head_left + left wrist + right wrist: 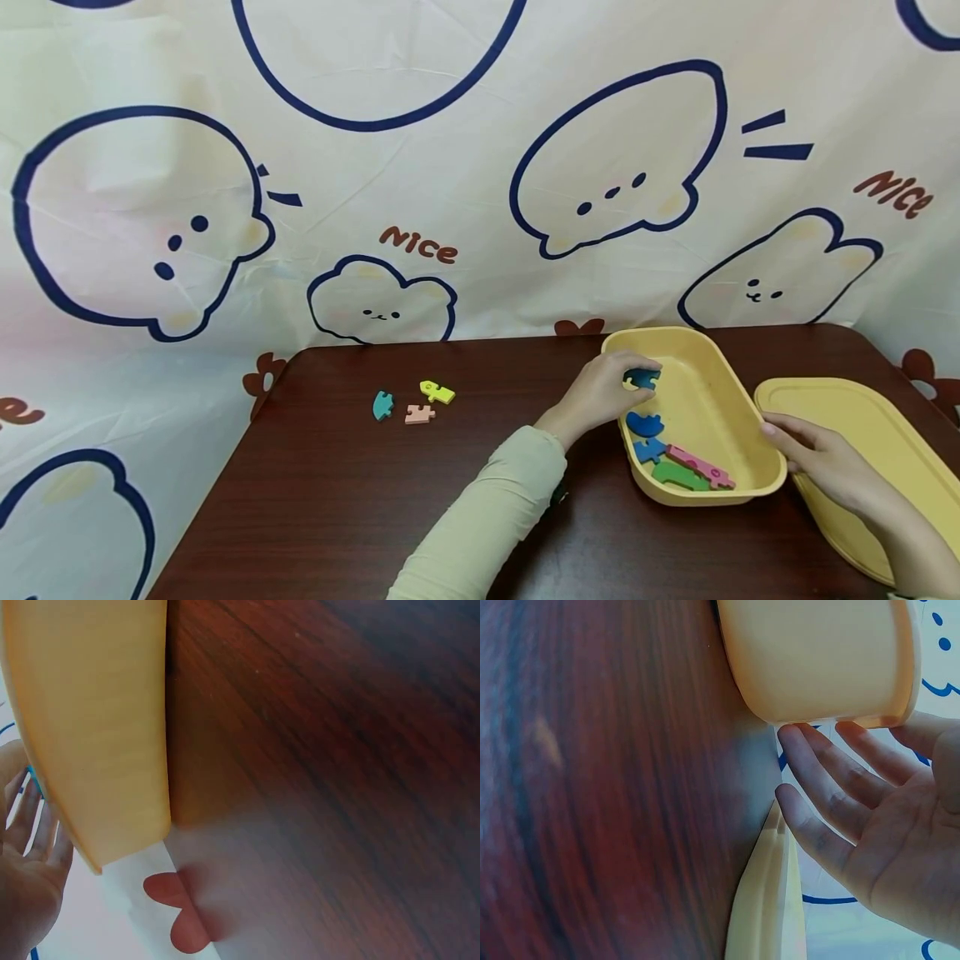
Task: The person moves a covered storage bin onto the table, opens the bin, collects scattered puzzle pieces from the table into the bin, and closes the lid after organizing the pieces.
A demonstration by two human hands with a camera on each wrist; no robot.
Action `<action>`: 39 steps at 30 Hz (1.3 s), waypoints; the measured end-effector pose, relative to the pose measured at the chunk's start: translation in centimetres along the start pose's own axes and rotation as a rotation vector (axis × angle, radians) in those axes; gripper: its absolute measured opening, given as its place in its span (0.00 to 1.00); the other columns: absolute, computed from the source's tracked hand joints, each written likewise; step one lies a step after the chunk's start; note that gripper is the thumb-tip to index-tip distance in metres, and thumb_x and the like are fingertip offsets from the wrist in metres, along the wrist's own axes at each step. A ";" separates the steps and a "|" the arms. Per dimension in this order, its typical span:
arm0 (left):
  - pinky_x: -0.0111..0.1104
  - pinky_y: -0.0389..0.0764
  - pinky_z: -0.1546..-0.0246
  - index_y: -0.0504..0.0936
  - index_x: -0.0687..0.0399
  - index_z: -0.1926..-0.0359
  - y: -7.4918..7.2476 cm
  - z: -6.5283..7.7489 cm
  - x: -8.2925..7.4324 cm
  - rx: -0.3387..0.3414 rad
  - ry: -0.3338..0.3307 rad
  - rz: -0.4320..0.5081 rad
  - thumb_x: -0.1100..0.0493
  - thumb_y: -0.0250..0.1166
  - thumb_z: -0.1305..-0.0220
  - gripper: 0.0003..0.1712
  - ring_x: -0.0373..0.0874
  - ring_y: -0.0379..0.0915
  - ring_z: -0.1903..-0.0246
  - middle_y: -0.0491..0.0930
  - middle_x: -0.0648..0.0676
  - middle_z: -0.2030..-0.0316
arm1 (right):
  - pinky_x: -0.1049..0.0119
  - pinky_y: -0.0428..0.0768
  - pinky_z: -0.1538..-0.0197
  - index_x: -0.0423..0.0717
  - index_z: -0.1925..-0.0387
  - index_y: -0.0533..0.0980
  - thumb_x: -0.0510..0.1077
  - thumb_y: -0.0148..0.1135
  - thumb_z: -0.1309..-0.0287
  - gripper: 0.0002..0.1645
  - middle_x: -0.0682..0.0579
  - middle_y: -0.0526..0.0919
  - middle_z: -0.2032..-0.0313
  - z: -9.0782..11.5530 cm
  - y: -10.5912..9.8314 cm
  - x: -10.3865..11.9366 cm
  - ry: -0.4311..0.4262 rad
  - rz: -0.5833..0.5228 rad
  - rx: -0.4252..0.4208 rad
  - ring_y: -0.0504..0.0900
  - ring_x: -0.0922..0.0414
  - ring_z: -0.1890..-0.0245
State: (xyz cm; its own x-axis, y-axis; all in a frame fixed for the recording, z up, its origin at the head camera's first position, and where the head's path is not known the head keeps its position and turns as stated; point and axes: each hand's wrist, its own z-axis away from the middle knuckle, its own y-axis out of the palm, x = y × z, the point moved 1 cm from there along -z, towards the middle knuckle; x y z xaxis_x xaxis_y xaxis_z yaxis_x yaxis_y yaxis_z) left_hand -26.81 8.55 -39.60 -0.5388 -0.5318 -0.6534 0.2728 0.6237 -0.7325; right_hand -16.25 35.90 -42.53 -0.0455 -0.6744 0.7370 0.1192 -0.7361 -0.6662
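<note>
My left hand (603, 387) pinches a dark blue puzzle piece (642, 377) between thumb and fingers, over the left side of a yellow plastic box (712, 358). In the left wrist view, the box's outer wall (94, 727) hides most of that piece. My right hand (832, 462) holds the box at its right rim, thumb on the edge and fingers (832, 769) along the outside. Inside the box lie two blue puzzle pieces (645, 424), a pink one (700, 466) and a green one (678, 476), gathered toward the near left.
A yellow lid (862, 417) lies on the dark wooden table (337, 517), right of the box and partly under my right forearm. Farther left are three loose puzzle pieces: teal (383, 405), yellow (437, 392) and peach (419, 414). A printed cloth (480, 183) hangs behind the table.
</note>
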 end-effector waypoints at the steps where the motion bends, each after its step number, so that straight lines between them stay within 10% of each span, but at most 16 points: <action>1: 0.21 0.70 0.45 0.84 0.45 0.43 0.0 0.0 0.0 0.001 -0.001 -0.004 0.57 0.71 0.38 0.20 0.30 0.72 0.45 0.81 0.40 0.47 | 0.69 0.78 0.65 0.21 0.33 0.58 0.51 0.41 0.22 0.36 0.22 0.70 0.42 0.0 0.0 0.0 -0.002 -0.001 -0.002 0.82 0.64 0.67; 39: 0.24 0.73 0.48 0.84 0.42 0.46 -2.3 2.1 -0.5 -0.037 0.066 -0.071 0.52 0.67 0.34 0.16 0.33 0.74 0.49 0.81 0.40 0.51 | 0.69 0.78 0.64 0.21 0.33 0.58 0.52 0.41 0.22 0.37 0.22 0.70 0.42 -0.1 -0.1 0.0 0.012 0.017 0.001 0.81 0.65 0.67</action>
State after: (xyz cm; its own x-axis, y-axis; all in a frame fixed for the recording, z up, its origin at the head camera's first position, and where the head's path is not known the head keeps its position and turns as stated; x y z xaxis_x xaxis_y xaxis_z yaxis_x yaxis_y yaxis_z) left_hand -25.54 6.20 -37.97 -0.6074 -0.5371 -0.5852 0.2031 0.6072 -0.7681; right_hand -16.38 35.97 -42.47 -0.0552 -0.6873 0.7242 0.1210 -0.7246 -0.6785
